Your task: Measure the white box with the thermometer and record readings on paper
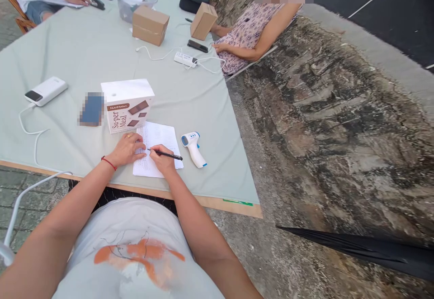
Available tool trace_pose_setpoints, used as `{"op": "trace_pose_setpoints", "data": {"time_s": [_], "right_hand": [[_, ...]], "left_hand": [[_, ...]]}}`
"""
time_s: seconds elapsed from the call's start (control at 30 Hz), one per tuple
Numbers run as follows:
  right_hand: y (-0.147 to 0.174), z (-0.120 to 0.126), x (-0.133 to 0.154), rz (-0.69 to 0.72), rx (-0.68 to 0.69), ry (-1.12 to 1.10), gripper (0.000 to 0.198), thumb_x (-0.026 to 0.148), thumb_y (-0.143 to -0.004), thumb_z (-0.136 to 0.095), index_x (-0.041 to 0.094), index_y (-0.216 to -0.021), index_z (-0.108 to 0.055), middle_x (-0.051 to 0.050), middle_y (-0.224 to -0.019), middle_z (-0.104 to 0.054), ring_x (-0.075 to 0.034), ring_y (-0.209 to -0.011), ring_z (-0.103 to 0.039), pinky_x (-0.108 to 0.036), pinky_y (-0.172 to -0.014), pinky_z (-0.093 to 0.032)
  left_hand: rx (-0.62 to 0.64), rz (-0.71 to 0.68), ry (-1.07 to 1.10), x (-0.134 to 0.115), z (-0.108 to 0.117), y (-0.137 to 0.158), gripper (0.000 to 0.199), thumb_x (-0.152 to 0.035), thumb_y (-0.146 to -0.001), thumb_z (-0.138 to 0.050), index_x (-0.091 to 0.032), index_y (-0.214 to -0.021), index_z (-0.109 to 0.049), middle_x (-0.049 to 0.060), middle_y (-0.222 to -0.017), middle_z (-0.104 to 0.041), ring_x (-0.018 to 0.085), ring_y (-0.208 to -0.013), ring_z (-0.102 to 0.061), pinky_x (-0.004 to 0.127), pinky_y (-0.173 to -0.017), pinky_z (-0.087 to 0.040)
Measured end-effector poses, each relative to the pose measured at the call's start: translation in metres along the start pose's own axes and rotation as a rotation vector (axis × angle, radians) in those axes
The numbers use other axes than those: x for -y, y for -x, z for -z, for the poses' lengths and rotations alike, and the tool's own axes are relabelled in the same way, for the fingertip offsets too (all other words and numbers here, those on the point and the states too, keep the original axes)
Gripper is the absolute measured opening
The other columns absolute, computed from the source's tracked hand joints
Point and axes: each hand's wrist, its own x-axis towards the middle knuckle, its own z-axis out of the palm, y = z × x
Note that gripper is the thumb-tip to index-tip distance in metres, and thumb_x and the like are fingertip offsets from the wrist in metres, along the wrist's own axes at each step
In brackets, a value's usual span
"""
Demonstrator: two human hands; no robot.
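Observation:
A black pen (171, 155) is gripped in my right hand (163, 159), its tip near the written lines on a white sheet of paper (166, 137). My left hand (128, 149) lies on the sheet's left side, fingers apart and holding nothing. Just beyond it stands a white box (128, 108) labelled "Su·per Meal". To the right of the paper lies a white and blue infrared thermometer (194, 149). Left of the box is a blurred-out dark blue rectangular object (92, 109).
A white power bank (46, 91) with a cable lies at left. Cardboard boxes (150, 25), a plastic tub (125, 11), a black case (194, 2) and a labelled white device (185, 59) stand farther back. Other people sit around the table; a rough stone surface (322, 122) is at right.

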Motion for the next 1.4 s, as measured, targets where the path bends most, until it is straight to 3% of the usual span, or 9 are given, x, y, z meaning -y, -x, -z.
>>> {"op": "trace_pose_setpoints", "data": {"time_s": [1.4], "right_hand": [[-0.0005, 0.0034, 0.0014, -0.014, -0.028, 0.001, 0.017, 0.036, -0.067, -0.052, 0.023, -0.067, -0.062, 0.000, -0.066, -0.065, -0.018, -0.065, -0.056, -0.030, -0.068, -0.050]], "left_hand": [[0.025, 0.021, 0.036, 0.0020, -0.0001, 0.0001, 0.027, -0.044, -0.089, -0.064, -0.022, -0.101, -0.075, 0.010, -0.108, -0.061, 0.027, -0.104, -0.053, 0.045, -0.097, -0.039]]}}
